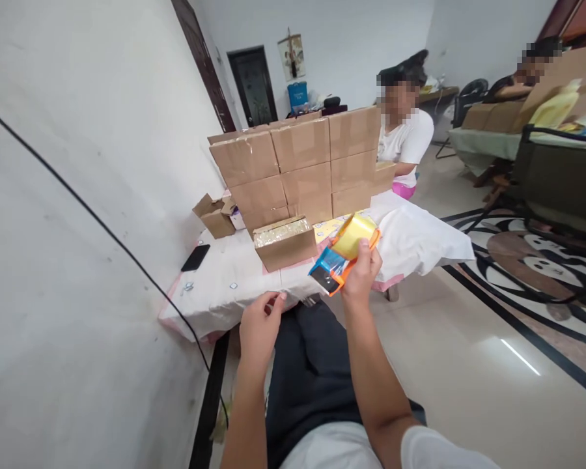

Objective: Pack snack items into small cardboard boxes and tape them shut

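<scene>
Holding tape dispenser (342, 251) near table edge (224, 309), right fingers (364, 255) have room.

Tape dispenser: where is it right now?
In the head view, the tape dispenser is just right of centre, held in the right grip, to the right of the open box before the stacked cartons.

"The dispenser (340, 264)?"

"Orange and blue, loaded with a wide yellow tape roll (350, 236), tilted in the right hand (362, 272)."

"And the box (288, 253)?"

"Brown cardboard, top open, filled near the rim with pale, glossy contents (283, 231), upright on the table (215, 270)."
</scene>
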